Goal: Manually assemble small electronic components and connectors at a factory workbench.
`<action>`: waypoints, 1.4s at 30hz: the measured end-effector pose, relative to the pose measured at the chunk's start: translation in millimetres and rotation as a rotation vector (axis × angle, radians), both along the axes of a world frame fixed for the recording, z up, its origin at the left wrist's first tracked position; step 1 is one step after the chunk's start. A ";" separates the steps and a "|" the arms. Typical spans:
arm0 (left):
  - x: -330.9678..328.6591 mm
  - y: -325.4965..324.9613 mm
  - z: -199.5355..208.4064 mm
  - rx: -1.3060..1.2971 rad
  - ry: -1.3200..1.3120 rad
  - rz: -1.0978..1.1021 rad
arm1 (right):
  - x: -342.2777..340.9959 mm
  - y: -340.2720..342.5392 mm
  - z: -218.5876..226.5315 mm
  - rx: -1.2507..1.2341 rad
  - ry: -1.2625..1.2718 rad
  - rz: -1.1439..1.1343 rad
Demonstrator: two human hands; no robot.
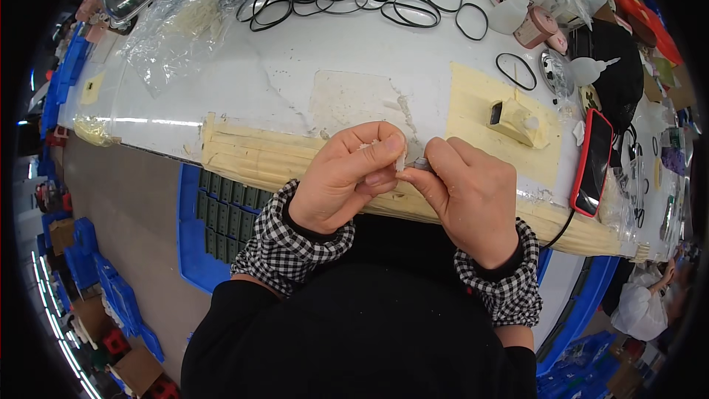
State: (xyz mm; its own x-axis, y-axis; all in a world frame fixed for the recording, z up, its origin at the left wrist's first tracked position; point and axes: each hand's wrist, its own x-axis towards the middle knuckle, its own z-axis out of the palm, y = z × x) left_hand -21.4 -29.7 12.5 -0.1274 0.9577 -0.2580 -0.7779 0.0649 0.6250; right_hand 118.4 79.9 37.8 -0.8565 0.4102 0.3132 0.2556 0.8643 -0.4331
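Close together at the table's near edge, my two hands work on small pieces. My left hand (341, 174) is closed, thumb against the fingers, on a small whitish, translucent piece (401, 162). My right hand (476, 196) pinches a small grey piece (422, 164) between thumb and curled forefinger, right beside the whitish one. Whether the two pieces touch is hard to make out, since my fingertips cover most of both. Beyond my hands lies the white tabletop (288, 89), with a strip of yellowish tape (251, 149) along its near edge.
Black rubber rings (413, 11) lie heaped at the back, beside a clear plastic bag (177, 33). A yellow-taped block (517, 124) sits to the right, near a red-cased phone (593, 162). Under the table, a blue crate (190, 240) holds dark green parts. A person (641, 303) is at far right.
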 end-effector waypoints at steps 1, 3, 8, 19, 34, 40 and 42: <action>0.3 -0.2 0.5 0.001 0.018 0.009 | 0.4 0.0 -0.5 -0.007 -0.008 0.004; 0.9 -0.4 1.1 -0.004 0.042 0.025 | 0.5 0.2 -0.9 -0.023 -0.016 0.011; -1.9 -1.3 0.2 -0.020 0.100 0.087 | -1.3 6.6 -2.8 -0.191 0.060 0.011; -22.1 -7.5 -3.1 -0.014 0.076 0.362 | -41.1 10.5 -31.0 -0.020 0.048 -0.112; -1.7 0.6 -5.4 -0.028 0.117 0.285 | -25.6 -6.6 -2.1 -0.641 0.267 -0.045; -6.9 -0.6 1.5 -0.038 -0.003 0.051 | -14.6 -1.7 2.7 -0.594 0.235 0.081; -9.1 -0.8 0.3 -0.007 -0.044 -0.033 | -10.9 2.4 -1.6 -0.380 0.201 0.093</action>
State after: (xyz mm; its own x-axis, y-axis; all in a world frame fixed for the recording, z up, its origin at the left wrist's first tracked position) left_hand -30.4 -30.5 12.8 -0.0843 0.9594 -0.2692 -0.8021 0.0949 0.5896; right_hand 107.5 82.3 36.3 -0.8329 0.4525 0.3187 0.0625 0.6490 -0.7582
